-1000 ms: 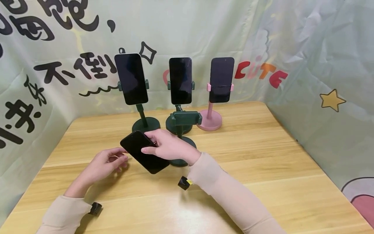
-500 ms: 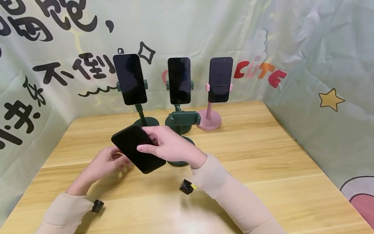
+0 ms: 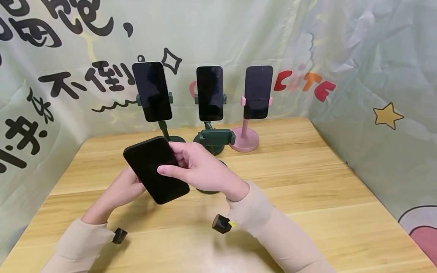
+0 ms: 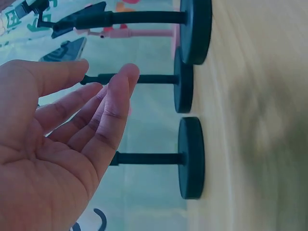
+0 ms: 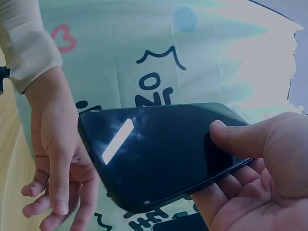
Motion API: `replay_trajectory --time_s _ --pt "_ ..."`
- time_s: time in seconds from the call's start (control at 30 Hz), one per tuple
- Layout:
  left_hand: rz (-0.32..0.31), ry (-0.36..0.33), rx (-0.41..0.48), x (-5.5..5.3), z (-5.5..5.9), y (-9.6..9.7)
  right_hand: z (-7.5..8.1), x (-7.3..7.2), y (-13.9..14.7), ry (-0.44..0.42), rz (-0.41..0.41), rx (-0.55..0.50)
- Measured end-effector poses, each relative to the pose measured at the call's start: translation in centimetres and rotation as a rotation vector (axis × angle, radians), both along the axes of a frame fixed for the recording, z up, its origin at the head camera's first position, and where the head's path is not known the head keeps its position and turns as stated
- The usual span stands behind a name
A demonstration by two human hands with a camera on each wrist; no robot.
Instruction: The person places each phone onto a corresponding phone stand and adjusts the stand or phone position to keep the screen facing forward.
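My right hand (image 3: 205,167) grips a black smartphone (image 3: 146,167) by its right side, thumb across the dark screen and fingers behind. The phone is tilted above the table in front of me. Just left of it, my left hand (image 3: 123,189) has its fingertips hidden behind the phone in the head view. The left wrist view shows that hand (image 4: 72,125) with loosely bent fingers and nothing between them. Beyond my right hand stands a dark green phone stand (image 3: 216,137) whose clamp bears no phone; the hand covers part of its post and base.
At the back, two green stands hold a left phone (image 3: 152,91) and a middle phone (image 3: 209,93). A pink stand (image 3: 245,140) holds another phone (image 3: 258,92). All rest on a wooden table (image 3: 307,189) before a printed cloth backdrop (image 3: 358,57).
My right hand has brought the phone left and slightly up, turning it more upright. My left hand has shifted slightly so that its fingers now lie behind the phone.
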State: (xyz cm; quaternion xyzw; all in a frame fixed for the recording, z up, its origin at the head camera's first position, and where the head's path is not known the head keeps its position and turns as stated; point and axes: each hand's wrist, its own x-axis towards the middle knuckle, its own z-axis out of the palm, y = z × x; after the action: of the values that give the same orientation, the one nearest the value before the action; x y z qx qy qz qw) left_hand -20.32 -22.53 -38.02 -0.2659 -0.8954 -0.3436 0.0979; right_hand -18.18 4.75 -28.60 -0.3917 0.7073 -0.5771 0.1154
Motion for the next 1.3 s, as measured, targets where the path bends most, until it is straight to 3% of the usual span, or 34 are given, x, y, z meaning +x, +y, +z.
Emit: replay_trajectory --time_s 0.27,0.57,0.7,1.07,1.3 --pt "-0.006 -0.020 0.030 0.4 1.5 1.3 0.5 0.1 0.6 0.041 -0.050 -0.091" --pt "-0.103 -0.189 0.173 0.5 2.7 3.2 1.9 0.2 2.6 0.073 -0.142 -0.255" --pt "-0.153 -0.215 0.214 0.5 3.3 4.0 2.5 0.1 3.6 0.066 -0.175 -0.319" --pt "-0.175 -0.202 0.232 0.6 5.1 5.7 3.1 -0.7 5.4 0.045 -0.243 -0.583" --pt "-0.197 -0.195 0.298 0.3 5.7 6.6 3.2 -1.9 6.3 0.022 -0.254 -0.679"
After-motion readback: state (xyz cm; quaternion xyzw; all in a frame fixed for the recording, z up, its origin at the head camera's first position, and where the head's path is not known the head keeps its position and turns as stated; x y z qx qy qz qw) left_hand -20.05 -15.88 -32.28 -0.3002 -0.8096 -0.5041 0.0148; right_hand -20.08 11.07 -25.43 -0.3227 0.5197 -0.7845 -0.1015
